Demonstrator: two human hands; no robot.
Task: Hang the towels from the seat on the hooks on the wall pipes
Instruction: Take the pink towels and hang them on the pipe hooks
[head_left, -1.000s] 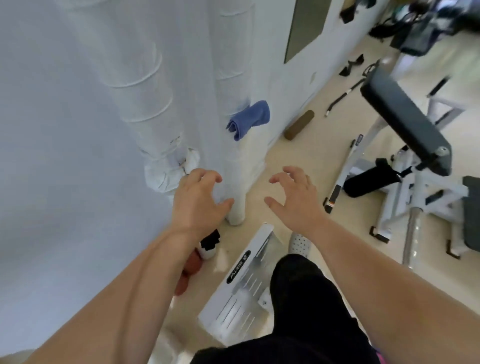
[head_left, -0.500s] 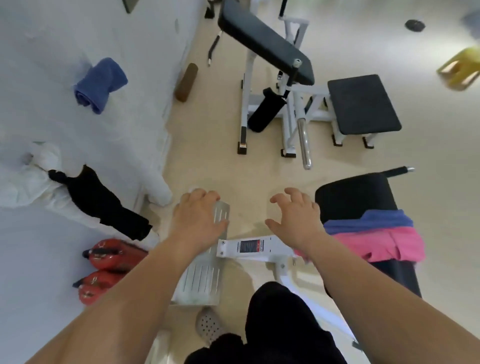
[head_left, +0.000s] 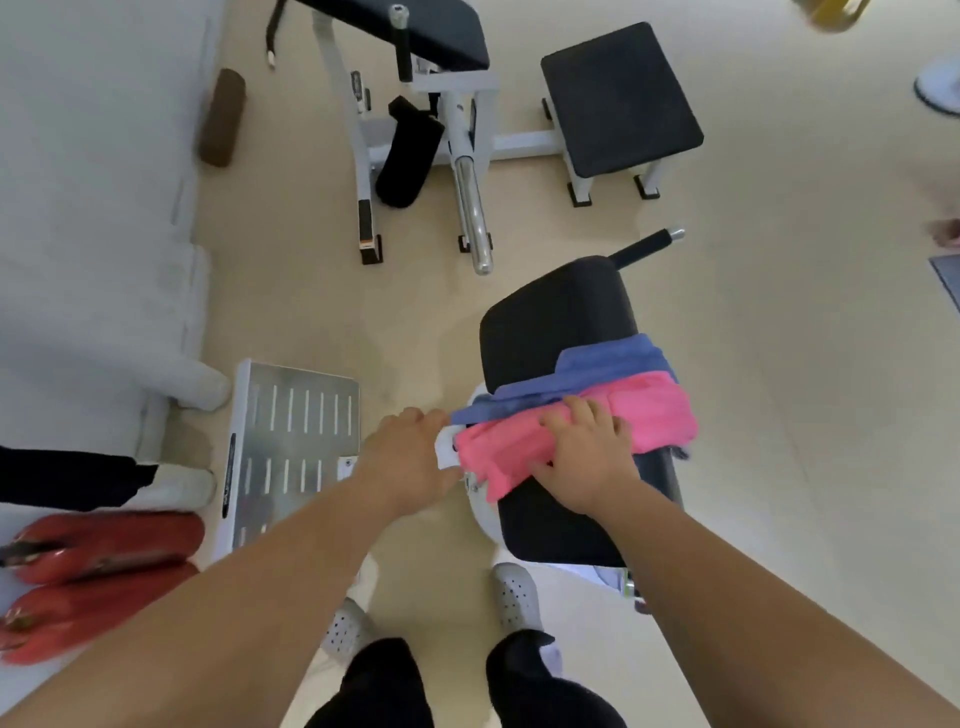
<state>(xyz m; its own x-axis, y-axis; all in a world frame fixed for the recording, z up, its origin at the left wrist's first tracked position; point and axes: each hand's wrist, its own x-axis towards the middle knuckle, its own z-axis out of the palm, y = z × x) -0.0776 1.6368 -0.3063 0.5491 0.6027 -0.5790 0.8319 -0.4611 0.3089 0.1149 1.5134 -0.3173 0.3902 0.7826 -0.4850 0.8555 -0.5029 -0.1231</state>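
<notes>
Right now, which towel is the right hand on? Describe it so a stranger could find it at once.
Find the black padded seat at centre right, nearest the person's feet. Two towels lie across it side by side. The right hand rests flat on the pink towel, the nearer one; the blue towel beyond it is untouched by that hand.

- Both arms bare, extended forward and down, forearms converging toward centre frame.
- Left hand (head_left: 408, 457): back of hand up, fingers curled downward; fingertips hidden, so contact cannot be confirmed.
- Right hand (head_left: 584, 457): palm down, fingers spread, pressed flat onto cloth; thumb angled left.
- Hands near each other, not touching.
- Both feet visible below, set apart, legs in dark trousers.
</notes>
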